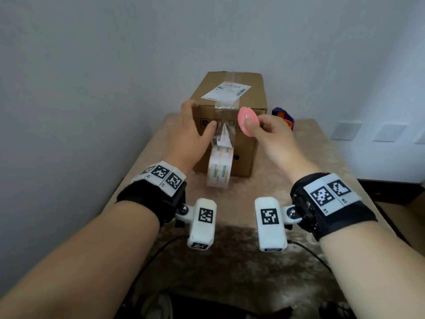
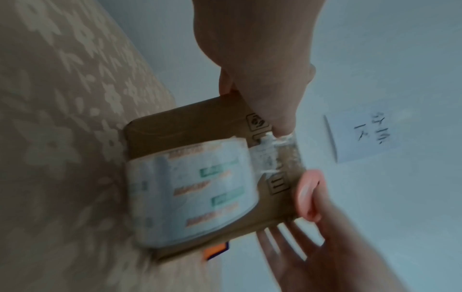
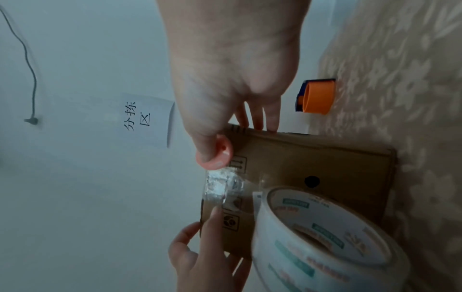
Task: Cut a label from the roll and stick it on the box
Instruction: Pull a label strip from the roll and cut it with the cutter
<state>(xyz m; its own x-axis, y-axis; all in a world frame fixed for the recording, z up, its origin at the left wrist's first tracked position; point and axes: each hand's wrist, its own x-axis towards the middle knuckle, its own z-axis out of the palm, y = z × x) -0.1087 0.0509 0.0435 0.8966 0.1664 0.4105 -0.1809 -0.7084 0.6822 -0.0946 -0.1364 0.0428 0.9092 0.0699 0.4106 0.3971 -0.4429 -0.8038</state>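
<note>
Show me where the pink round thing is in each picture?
Head: the pink round cutter sits just right of center, pinched in the right hand, before the box.
Left wrist: at right, below middle, by the box's edge.
Right wrist: center, under the thumb.
Shared landmark: the label roll leaning on the box's front.

wall (image 1: 92, 65) – pale grey | table (image 1: 299, 157) – beige floral cloth
</note>
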